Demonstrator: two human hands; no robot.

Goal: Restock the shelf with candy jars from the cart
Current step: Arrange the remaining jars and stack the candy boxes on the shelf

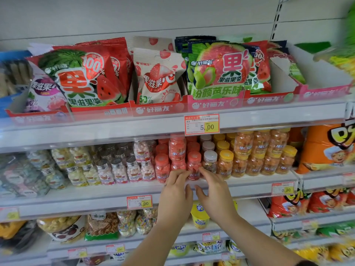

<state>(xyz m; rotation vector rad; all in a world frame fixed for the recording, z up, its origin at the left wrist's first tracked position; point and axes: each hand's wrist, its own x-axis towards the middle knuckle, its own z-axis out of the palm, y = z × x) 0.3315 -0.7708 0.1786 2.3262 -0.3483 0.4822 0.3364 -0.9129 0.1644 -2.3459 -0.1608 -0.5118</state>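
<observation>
Hands both up at the middle shelf (76,196), arms coming in from 6 o'clock. Target red jar (194,162) stands upright in the front row, roughly frame centre, on the shelf and not lifted.

- left hand (175,192): fingers (183,173) bent, tips on the jar's lower left, at its 8 o'clock. Thumb apart from them, low by the shelf lip.
- right hand (216,194): fingers (203,170) fairly straight, tips on the jar's lower right, at its 4 o'clock. Thumb spread off, also down at the lip.
- Neither hand wraps the jar; it sits between the two sets of fingertips.

Neighbours:
- More red jars (162,167) at its 9 o'clock, some stacked two high behind.
- grey-lid jar (210,160) just beside at 3 o'clock, then orange jars (225,164) with yellow lids.
- metal-lid jars (119,169) further out at 9 o'clock.
- gummy bags (84,77) on the shelf at 12 o'clock.
- chip bags (326,146) at far 3 o'clock.
- price tag (139,202) on the lip at 7 o'clock of the left hand.
- yellow cup (198,215) one shelf down, between the wrists.

Frame edges are blurred.
</observation>
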